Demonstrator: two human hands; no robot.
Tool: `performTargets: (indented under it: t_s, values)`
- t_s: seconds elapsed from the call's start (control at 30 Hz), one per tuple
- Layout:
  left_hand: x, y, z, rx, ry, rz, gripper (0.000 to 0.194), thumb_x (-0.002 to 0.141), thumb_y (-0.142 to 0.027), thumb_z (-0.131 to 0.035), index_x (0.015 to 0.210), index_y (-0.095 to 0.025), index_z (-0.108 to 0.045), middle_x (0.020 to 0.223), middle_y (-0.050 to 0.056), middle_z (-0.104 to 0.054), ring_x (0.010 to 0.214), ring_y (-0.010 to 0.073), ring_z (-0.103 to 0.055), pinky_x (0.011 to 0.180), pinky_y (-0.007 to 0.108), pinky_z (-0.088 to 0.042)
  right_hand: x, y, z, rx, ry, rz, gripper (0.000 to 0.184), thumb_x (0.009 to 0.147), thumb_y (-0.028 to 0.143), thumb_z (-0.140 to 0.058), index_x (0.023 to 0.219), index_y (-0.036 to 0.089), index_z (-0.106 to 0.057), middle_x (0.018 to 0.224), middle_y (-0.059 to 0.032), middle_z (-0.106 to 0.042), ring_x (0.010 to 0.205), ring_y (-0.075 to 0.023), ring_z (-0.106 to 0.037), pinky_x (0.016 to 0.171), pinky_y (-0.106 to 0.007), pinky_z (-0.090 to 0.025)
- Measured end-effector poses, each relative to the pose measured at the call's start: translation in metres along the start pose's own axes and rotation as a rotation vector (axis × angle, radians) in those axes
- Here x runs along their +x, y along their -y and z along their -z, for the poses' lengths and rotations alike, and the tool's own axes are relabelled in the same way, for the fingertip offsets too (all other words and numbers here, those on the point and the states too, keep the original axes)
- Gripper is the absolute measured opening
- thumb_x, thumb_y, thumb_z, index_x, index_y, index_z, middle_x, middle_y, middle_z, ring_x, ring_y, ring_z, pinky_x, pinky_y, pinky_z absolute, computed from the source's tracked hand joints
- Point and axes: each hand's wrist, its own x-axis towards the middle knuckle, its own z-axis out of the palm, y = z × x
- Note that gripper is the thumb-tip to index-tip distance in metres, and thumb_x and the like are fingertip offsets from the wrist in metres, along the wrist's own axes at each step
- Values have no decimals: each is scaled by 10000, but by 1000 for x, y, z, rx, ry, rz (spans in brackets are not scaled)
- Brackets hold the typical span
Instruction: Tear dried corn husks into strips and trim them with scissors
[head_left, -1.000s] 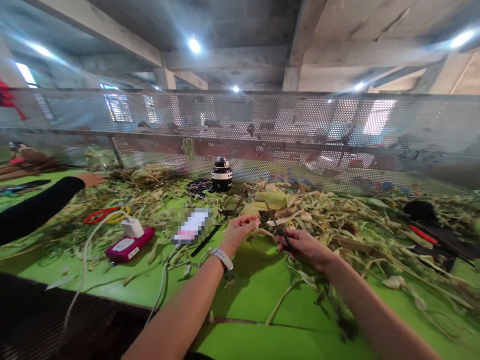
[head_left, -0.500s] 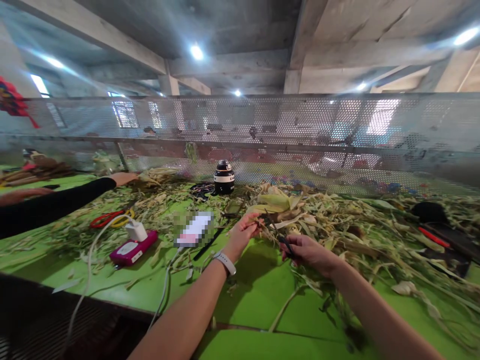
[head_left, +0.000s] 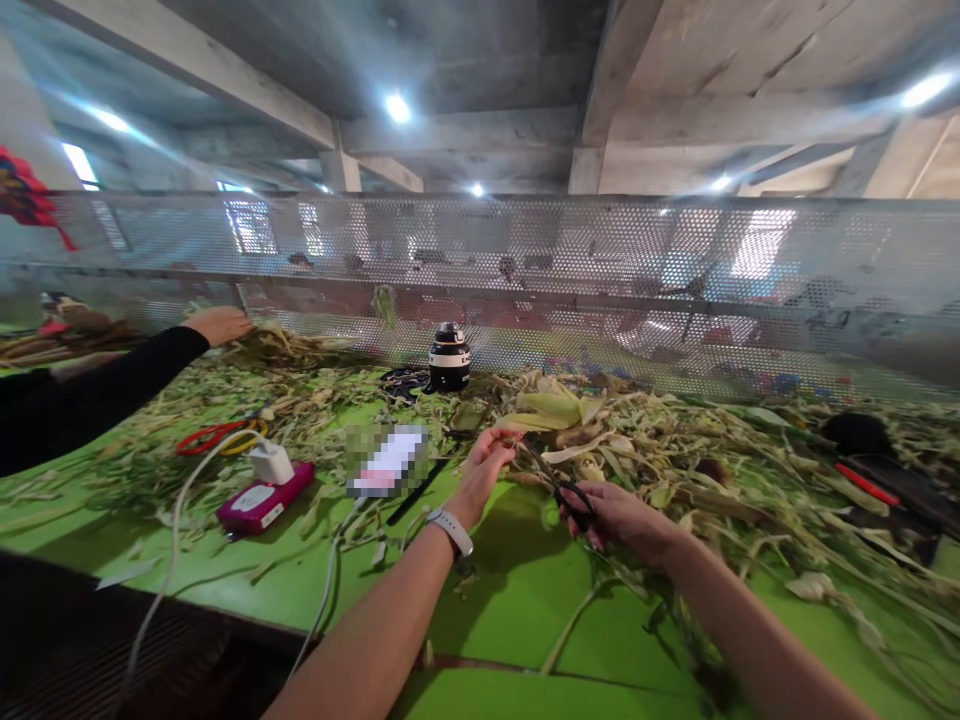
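My right hand (head_left: 619,520) is closed around the dark handles of a pair of scissors (head_left: 573,503). Their blades point up and left, reaching close to the fingertips of my left hand (head_left: 487,468). The thumb and fingers of that hand are pinched together; whatever is between them is too small to make out. Just beyond both hands lies a heap of dried leaves (head_left: 645,440), with a broad pale yellow-green leaf (head_left: 551,408) on top. Green tabletop (head_left: 517,560) shows beneath my wrists.
A black bottle (head_left: 449,362) stands by the perforated partition (head_left: 480,240). To the left lie a phone (head_left: 394,460) on a cable, a magenta power strip (head_left: 266,500) with a white plug, and red-and-yellow-handled scissors (head_left: 210,438). A co-worker's hand (head_left: 219,325) reaches over leaves.
The scissors have turned in my right hand, so their handles and blades show more clearly. My left hand stays nearly in place. The co-worker's arm has moved left and up.
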Motion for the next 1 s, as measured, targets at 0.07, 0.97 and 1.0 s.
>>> performTargets:
  t_s: [0.07,0.97,1.0]
  values:
    - [-1,-2,0,-27,19,-16,287,625,-137,-605,907,-190,-609,1081,69,-702,1059,220,-608,863,311,-446,-2,1,-2,6,20,-8,552,655,667,-678,741,128,-600,598,5,-629,379,-21,-419,384,-173,-296]
    - [-6,-5,-7,-303,74,142,257,568,-100,-492,757,-175,-649,894,81,-742,808,185,-628,664,268,-438,7,-14,-9,85,71,86,539,738,651,-611,757,112,-615,564,15,-587,375,-13,-336,365,-177,-181]
    - [-6,-5,-8,-304,77,145,256,568,-97,-490,754,-177,-647,884,80,-741,803,184,-629,661,268,-438,7,-14,-9,93,76,90,540,736,651,-611,759,111,-617,565,16,-587,375,-13,-338,364,-175,-181]
